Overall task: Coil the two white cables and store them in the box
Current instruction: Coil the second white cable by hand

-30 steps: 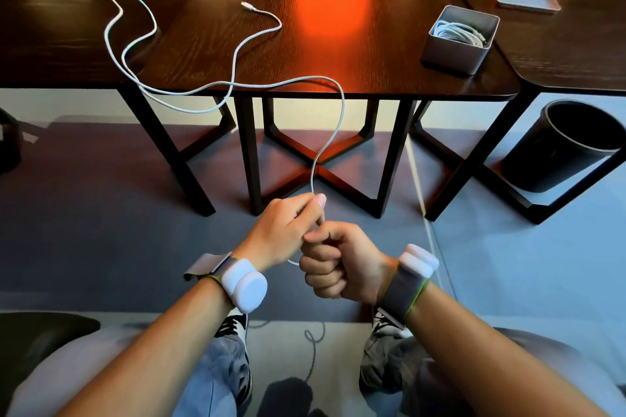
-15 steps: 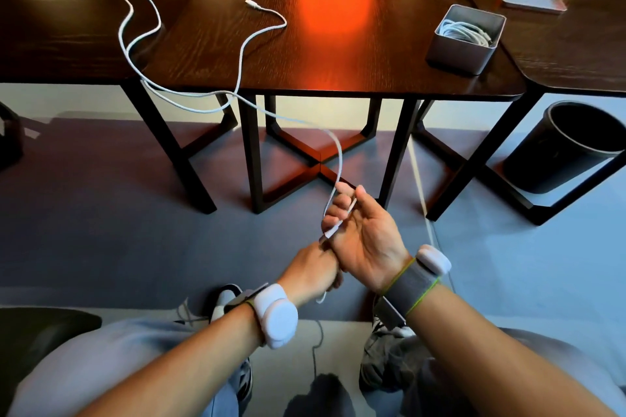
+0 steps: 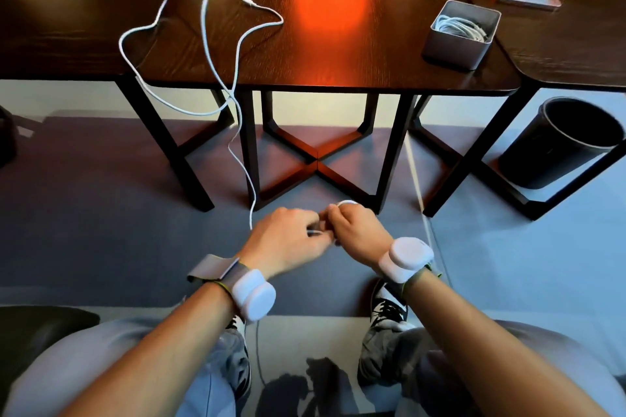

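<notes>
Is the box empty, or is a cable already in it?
Not empty: the box is open, with one coiled white cable lying inside.

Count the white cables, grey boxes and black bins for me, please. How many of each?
White cables: 2 (loose cable, coiled cable)
Grey box: 1
Black bin: 1
Total: 4
</notes>
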Motion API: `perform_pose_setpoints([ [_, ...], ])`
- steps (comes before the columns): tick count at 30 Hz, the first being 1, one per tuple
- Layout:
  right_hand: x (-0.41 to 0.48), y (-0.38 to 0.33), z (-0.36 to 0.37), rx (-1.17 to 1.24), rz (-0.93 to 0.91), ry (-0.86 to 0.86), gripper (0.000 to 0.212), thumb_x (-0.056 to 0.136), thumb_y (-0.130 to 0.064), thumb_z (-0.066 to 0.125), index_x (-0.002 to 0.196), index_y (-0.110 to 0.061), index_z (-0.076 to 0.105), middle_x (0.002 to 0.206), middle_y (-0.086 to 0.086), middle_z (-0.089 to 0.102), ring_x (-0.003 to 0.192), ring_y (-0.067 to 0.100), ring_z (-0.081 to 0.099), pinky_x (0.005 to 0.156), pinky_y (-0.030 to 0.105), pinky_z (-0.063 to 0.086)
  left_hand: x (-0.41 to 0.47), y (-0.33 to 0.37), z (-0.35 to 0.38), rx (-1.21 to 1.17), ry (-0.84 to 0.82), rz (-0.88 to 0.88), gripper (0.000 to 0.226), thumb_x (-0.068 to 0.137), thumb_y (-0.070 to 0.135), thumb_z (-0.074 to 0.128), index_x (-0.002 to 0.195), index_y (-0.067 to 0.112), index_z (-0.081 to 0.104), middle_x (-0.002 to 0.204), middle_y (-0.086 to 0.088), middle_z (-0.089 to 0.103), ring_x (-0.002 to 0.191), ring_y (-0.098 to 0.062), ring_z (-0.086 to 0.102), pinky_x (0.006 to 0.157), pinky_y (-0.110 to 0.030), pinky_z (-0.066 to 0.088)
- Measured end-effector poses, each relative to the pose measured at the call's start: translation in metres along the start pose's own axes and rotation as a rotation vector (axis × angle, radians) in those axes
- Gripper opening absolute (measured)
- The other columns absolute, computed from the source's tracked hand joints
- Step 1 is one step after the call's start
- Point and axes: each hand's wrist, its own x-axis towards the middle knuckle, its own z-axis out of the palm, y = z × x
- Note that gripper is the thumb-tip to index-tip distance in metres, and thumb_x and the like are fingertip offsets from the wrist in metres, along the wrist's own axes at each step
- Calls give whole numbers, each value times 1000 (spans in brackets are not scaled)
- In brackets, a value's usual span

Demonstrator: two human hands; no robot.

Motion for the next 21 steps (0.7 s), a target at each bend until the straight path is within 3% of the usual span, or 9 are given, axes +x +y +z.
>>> perform_pose_setpoints([
  [2, -6, -4, 5, 150, 68, -129, 37, 98, -26, 38, 76, -11, 64, 59, -2, 65, 54, 16, 58, 47, 27, 40, -1, -4, -11, -164, 121, 15, 20, 72, 46, 59, 64, 29, 56, 56, 4, 60, 66, -22, 58, 59, -34, 46],
  [5, -11, -13, 4, 348, 83, -272, 45, 91, -30, 38, 60, -11, 63, 50, 4, 48, 45, 20, 46, 47, 28, 31, -2, -3, -17, -415, 216, 147, 4, 71, 22, 59, 72, 19, 57, 58, 2, 62, 58, -11, 55, 57, -30, 43],
  [8, -15, -17, -3, 677, 109, -471, 50, 90, -30, 33, 49, -8, 53, 44, 2, 24, 36, 18, 29, 43, 26, 24, 3, -3, -16, -552, 283, 282, 4, 82, 10, 60, 85, 13, 59, 72, 8, 57, 64, -6, 52, 62, -15, 39],
  [11, -19, -19, -10, 1039, 110, -635, 50, 89, -32, 31, 46, -9, 44, 42, -1, 18, 33, 13, 23, 40, 26, 15, 7, -5, -9, -645, 197, 309, 5, 96, 21, 58, 92, 19, 60, 77, 16, 61, 72, -1, 57, 69, -12, 42],
  [14, -21, -21, -19, 1289, 62, -716, 53, 91, -29, 28, 43, -9, 40, 41, -1, 16, 32, 11, 19, 41, 25, 7, 9, -5, 0, -714, 102, 291, 12, 99, 38, 54, 96, 31, 64, 83, 18, 66, 79, 0, 60, 75, -18, 48],
  [18, -23, -23, -24, 1374, 32, -724, 54, 92, -28, 30, 43, -8, 40, 40, -1, 17, 33, 12, 18, 41, 23, 7, 10, -2, 10, -709, 157, 258, 23, 99, 53, 46, 100, 41, 66, 83, 5, 68, 75, -15, 61, 72, -34, 51],
  [21, -21, -25, -21, 1313, 66, -625, 55, 95, -30, 33, 44, -10, 40, 37, -2, 20, 31, 11, 23, 41, 21, 10, 10, 0, 14, -708, 179, 234, 34, 98, 63, 40, 96, 38, 62, 76, 9, 64, 71, -10, 57, 67, -39, 50],
])
